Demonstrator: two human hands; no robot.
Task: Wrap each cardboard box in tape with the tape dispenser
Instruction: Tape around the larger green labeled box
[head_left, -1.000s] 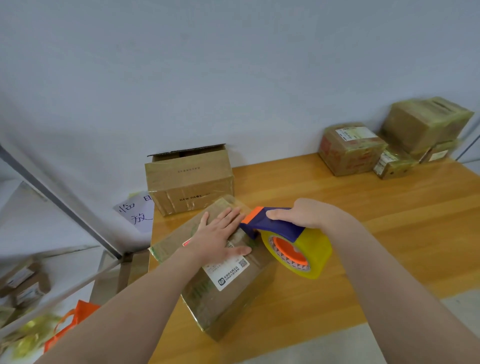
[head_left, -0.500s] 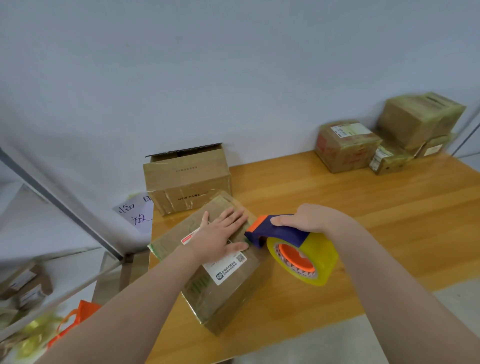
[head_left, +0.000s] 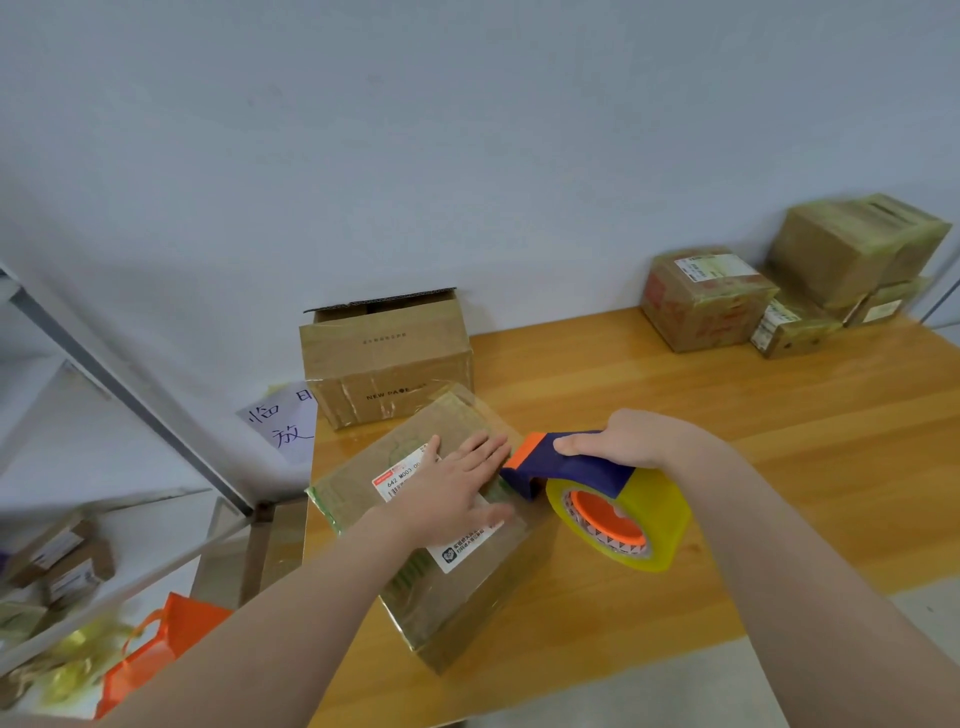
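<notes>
An orange bag (head_left: 156, 654) is noted low at far left. At the table's (head_left: 779, 441) left end, a taped box (head_left: 457, 597) (labels on top) is pressed down by the left hand (head_left: 452, 493), fingers straight and flat. At the box's right edge, the tape dispenser (head_left: 613, 509) is gripped by the right hand (head_left: 628, 441), fingers curled round its handle. Wrapped boxes (head_left: 706, 301) are stacked far right.

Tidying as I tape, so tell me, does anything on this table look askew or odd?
The labelled box under the left hand lies skewed to the table edge; the back box has its top flap open.
</notes>
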